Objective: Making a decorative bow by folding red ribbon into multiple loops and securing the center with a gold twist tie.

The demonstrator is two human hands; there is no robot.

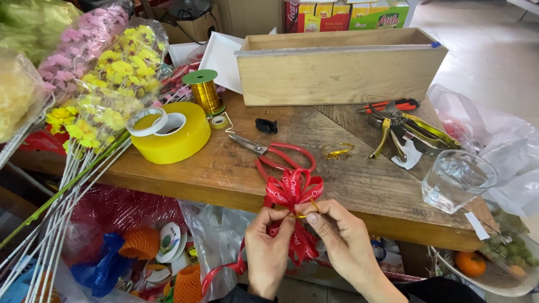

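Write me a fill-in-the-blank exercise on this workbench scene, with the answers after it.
1. Both hands, the left hand and the right hand, pinch a bow made of ____ ribbon.
2. The scissors on the table have ____ handles.
3. The big roll of tape is ____ in colour.
4. The empty glass stands near the table's ____ end.

Answers: red; red; yellow; right

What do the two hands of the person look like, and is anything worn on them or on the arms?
Both the left hand and the right hand are bare: no gloves, and no rings, watch or bracelet show. The fingernails are short and look unpainted. The wrists are uncovered too. At the bottom edge, a dark sleeve begins on the left arm, and a dark sleeve shows on the right one.
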